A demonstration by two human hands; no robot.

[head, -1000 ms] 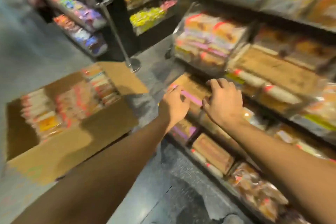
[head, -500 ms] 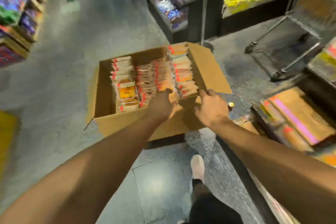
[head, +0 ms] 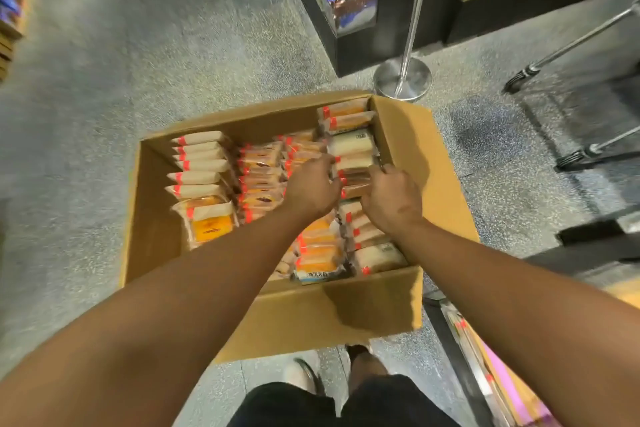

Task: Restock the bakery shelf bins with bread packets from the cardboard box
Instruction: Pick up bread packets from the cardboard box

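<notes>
With both arms extended down into the cardboard box (head: 429,163) on the floor, I see my left hand (head: 311,189) and right hand (head: 391,199) curl around bread packets (head: 353,180) in the right-hand row.

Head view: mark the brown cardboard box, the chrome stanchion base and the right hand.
brown cardboard box (head: 346,315): head view, near outer wall.
chrome stanchion base (head: 403,77): head view, round foot on the floor.
right hand (head: 389,199): head view, back of the hand, among packets.
</notes>
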